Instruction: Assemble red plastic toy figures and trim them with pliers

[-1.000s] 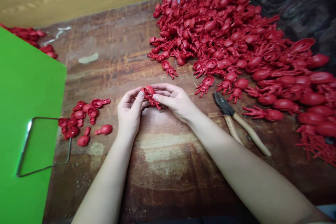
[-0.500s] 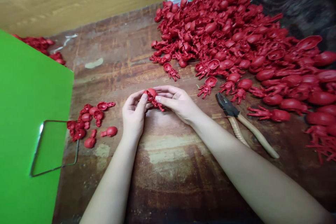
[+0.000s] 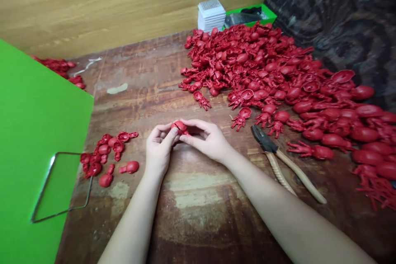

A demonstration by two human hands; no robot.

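Observation:
Between my two hands, above the middle of the wooden table, is a red plastic figure (image 3: 178, 125) with a rounded head and a dark seam across it. My left hand (image 3: 160, 142) pinches it from the left, thumb on the near side. From the right, my right hand (image 3: 206, 138) grips the same figure with thumb and fingers, covering most of its lower part. Several red half-shell pieces with short bodies (image 3: 118, 147) lie left of my left hand. Beyond my right hand lies a loose red piece with limbs (image 3: 241, 118).
Pliers (image 3: 272, 146) with beige handles lie to the right. A large heap of red figure parts (image 3: 247, 62) spreads over the back right. Behind it stand a white card stack (image 3: 211, 14) and a green tray (image 3: 268, 13). A green panel (image 3: 40, 123) with a metal wire frame (image 3: 43, 187) borders the left.
The camera view has tilted up, so the scene sits lower. Both hands have closed in around the figure, and its legs, visible before, are now mostly covered by my right thumb.

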